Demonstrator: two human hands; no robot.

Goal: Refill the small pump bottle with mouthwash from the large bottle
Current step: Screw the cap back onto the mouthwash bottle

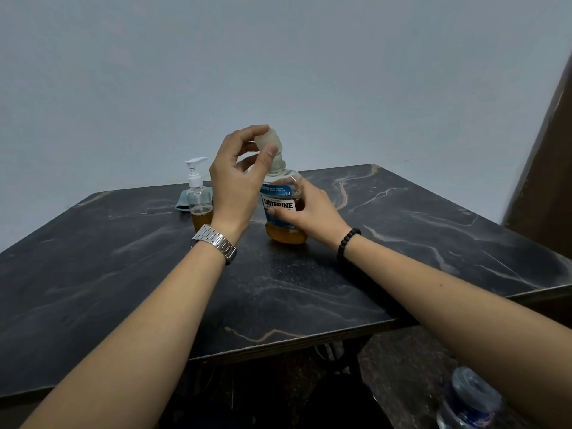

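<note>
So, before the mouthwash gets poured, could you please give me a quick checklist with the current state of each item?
1. Listerine bottle upright on the table: ok.
2. Right hand steadying the bottle body: ok.
3. Cap off the neck: cannot tell; the left hand pinches it, tilted, at the neck.
4. Pump bottle opened for filling: not ok, its pump head is on.
5. Pump bottle has room: ok, amber liquid fills only its lower part.
6. Cloth handy for spills: ok, behind the pump bottle.
</note>
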